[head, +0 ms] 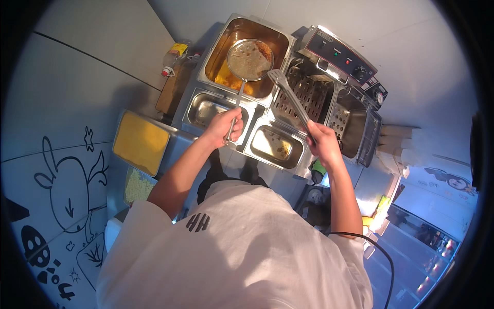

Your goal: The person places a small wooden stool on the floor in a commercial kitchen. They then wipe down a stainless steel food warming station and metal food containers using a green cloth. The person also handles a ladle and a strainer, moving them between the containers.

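Observation:
My left hand (225, 127) grips the handle of a round mesh skimmer (249, 60). The skimmer's disc, with brown crumbs on its mesh, is over a deep steel pan (287, 42) holding amber oil and some golden pieces. My right hand (325, 142) holds metal tongs (291, 94), their tips near the pan's right edge beside the skimmer. I cannot tell whether the tongs touch anything. Below the tongs lies a perforated steel plate (305, 90) in the fryer. Under my left hand is a small steel pan (204, 110); another small pan (272, 145), with brown crumbs, sits between my hands.
A fryer control box (339, 56) stands at the back, with a fryer basket (355, 129) to its right. On the left are a tray of yellow contents (141, 143), a container of pale shreds (137, 187) and a plastic bottle (175, 58). Paper bags (393, 148) stand at right.

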`<action>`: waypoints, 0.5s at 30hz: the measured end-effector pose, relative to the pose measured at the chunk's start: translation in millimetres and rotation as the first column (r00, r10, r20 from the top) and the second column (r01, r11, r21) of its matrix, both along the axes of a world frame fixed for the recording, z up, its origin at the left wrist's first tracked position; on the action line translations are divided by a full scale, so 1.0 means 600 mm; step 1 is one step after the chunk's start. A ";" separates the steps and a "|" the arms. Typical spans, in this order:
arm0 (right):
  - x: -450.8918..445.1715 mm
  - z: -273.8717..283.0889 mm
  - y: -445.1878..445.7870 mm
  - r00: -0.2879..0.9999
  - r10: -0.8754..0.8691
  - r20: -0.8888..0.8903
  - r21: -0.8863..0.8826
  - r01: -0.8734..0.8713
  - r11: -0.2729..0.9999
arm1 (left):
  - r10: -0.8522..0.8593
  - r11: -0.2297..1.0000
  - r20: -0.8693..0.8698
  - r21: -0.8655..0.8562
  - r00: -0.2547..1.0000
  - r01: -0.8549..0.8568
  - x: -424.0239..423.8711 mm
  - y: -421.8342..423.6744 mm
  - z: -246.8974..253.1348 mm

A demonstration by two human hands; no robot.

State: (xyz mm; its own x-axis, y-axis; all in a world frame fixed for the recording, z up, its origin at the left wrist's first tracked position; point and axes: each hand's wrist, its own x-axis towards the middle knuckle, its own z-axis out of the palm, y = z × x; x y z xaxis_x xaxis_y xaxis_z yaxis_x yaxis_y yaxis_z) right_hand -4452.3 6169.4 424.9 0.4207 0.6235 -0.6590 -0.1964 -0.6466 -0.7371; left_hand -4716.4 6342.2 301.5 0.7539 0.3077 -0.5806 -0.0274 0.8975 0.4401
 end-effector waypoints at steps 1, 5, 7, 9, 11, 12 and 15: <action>-0.005 -0.016 0.018 1.000 0.009 0.028 0.018 -0.009 1.000 | 0.001 1.000 0.019 0.006 1.000 -0.002 -0.003 0.000 -0.006; -0.017 -0.035 0.068 0.991 0.061 0.117 0.026 -0.064 0.998 | 0.025 0.999 0.068 0.019 0.997 -0.026 -0.010 -0.007 -0.019; -0.026 -0.041 0.083 0.977 0.073 0.201 0.009 -0.076 0.997 | 0.022 1.000 0.099 0.016 0.995 -0.024 -0.016 -0.012 -0.024; -0.029 -0.056 0.093 0.953 0.087 0.291 -0.014 -0.087 0.996 | 0.023 0.999 0.120 0.022 0.993 -0.026 -0.021 -0.021 -0.031; -0.025 -0.074 0.101 0.934 0.069 0.350 -0.019 -0.067 0.998 | 0.017 0.999 0.137 0.030 0.990 -0.022 -0.025 -0.027 -0.033; -0.021 -0.085 0.102 0.924 0.057 0.378 -0.020 -0.053 0.998 | 0.018 0.999 0.147 0.024 0.989 -0.022 -0.026 -0.030 -0.036; -0.006 -0.115 0.106 0.915 0.069 0.397 0.014 -0.081 0.997 | 0.003 0.999 0.162 0.044 0.987 -0.010 -0.028 -0.029 -0.045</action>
